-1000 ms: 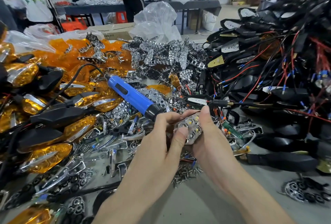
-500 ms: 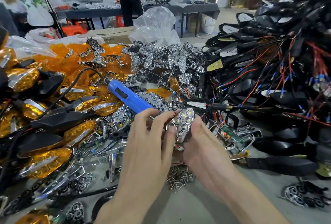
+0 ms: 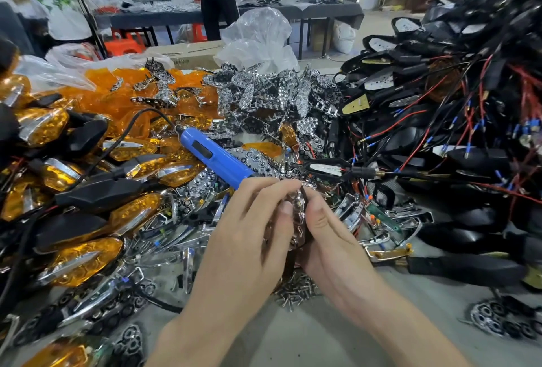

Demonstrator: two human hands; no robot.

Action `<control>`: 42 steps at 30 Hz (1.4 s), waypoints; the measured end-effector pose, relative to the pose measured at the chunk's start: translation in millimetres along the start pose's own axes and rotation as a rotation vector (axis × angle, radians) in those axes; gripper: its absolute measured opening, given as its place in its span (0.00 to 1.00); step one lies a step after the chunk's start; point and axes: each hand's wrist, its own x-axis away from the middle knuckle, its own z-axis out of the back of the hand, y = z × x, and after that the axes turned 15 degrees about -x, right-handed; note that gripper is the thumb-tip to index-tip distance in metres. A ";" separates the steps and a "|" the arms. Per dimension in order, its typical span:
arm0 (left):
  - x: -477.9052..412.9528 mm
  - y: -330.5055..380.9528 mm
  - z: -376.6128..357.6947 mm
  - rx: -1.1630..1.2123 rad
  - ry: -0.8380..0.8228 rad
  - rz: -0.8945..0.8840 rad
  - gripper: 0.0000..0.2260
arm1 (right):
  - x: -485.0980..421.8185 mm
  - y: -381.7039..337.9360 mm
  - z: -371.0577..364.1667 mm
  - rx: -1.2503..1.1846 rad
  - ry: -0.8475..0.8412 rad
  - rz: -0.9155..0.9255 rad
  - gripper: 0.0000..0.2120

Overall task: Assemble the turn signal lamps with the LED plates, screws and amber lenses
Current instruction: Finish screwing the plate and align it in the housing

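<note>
Both hands hold one chrome LED plate [image 3: 298, 217] edge-on between them, above a small heap of screws [image 3: 296, 290]. My left hand [image 3: 258, 225] curls over the plate from the left, thumb on its near edge. My right hand [image 3: 322, 231] pinches it from the right; most of the plate is hidden by fingers. A blue electric screwdriver [image 3: 215, 159] lies just behind my left hand. Finished amber-lens lamps [image 3: 85, 258] are piled at the left. Loose chrome plates [image 3: 272, 93] heap at the back centre. Black lamp housings with wires [image 3: 440, 120] fill the right.
Loose amber lenses [image 3: 117, 93] lie at the back left by clear plastic bags [image 3: 258, 40]. A cardboard box [image 3: 187, 54] sits behind the piles. People stand at a dark table [image 3: 322, 11] in the background. Grey tabletop [image 3: 308, 337] shows beneath my forearms.
The LED plate, face-up a second ago, has been turned edge-on and drawn in between both hands. My hands have closed together around it.
</note>
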 end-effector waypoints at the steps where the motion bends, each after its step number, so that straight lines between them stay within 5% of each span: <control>1: -1.1 -0.7 0.5 0.005 0.011 0.001 0.12 | 0.4 -0.2 0.6 0.004 -0.007 -0.004 0.19; 10: -5.4 -3.7 4.0 0.103 -0.075 0.094 0.05 | -0.9 14.7 6.7 0.265 0.051 0.024 0.24; 31: 0.1 -2.6 -4.4 0.104 -0.202 0.241 0.12 | -1.6 14.4 12.7 0.397 0.097 0.015 0.30; 38: 0.8 12.5 -10.2 -0.026 -0.172 0.205 0.15 | -0.2 7.6 5.8 0.489 0.121 0.050 0.16; 42: -1.6 13.5 -12.7 -0.093 -0.200 0.155 0.17 | 0.7 7.4 11.2 0.482 0.107 0.079 0.19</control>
